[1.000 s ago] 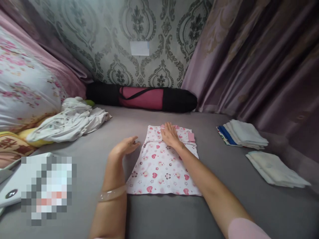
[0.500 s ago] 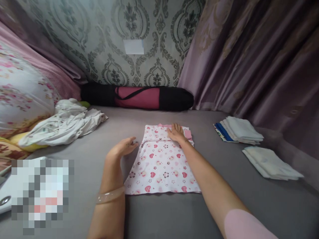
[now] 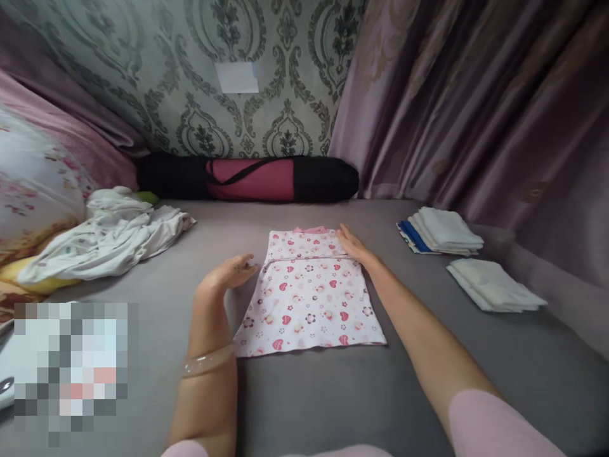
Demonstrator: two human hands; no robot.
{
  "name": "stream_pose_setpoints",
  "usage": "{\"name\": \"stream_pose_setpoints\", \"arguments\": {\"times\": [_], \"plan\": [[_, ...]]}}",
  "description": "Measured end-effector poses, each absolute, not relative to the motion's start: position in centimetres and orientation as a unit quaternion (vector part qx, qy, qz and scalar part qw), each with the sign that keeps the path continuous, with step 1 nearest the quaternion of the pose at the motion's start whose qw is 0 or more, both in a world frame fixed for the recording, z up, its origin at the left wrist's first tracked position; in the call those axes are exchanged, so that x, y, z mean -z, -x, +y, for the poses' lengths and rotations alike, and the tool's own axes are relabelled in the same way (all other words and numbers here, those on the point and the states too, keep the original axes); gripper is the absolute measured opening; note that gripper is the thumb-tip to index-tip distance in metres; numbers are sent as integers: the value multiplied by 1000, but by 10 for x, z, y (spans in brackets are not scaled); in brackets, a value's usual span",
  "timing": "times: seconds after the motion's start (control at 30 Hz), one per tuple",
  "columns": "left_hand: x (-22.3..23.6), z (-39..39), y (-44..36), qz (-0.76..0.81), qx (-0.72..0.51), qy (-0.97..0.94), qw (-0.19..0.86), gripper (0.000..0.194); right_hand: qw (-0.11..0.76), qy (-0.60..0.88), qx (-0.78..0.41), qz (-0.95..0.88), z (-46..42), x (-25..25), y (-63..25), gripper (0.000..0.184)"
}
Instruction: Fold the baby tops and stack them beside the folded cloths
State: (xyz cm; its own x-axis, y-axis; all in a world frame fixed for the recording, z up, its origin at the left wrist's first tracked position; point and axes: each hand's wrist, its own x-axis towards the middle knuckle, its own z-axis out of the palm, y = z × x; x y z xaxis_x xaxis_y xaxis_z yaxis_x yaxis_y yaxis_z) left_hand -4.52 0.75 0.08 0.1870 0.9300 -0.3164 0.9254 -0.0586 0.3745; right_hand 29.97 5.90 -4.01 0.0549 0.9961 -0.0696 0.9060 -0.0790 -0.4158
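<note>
A child's white top printed with pink hearts and flowers lies flat on the grey bed sheet. Its upper part is folded in a band across, and a bit of pink collar shows at the far edge. My right hand rests at the top's upper right edge, fingers stretched out along it and gripping nothing. To the left of the top, my left hand hovers near its side with loosely bent, parted fingers, holding nothing. A pale bangle circles my left wrist.
Two small stacks of folded cloths, one behind and one nearer, lie at the right. A crumpled white cloth is at the left, before a floral pillow. Along the wall stretches a black and red bag.
My right hand has slid from on top of the garment to its right edge. The pink cuff that stuck out there no longer shows. My left hand stays beside the garment.
</note>
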Motion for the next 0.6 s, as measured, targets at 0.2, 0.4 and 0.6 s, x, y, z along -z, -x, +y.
{"name": "stream_pose_setpoints", "arguments": {"times": [0.2,0.4,0.6], "plan": [[-2,6,36,653,0,-699,292,55,143,627,-174,-746,-20,52,-332,70],[1,-8,24,674,47,-645,355,63,121,640,-170,-739,-109,56,-342,67],[7,-52,37,640,2,-663,388,75,121,609,-194,-759,-158,39,-342,56]]}}
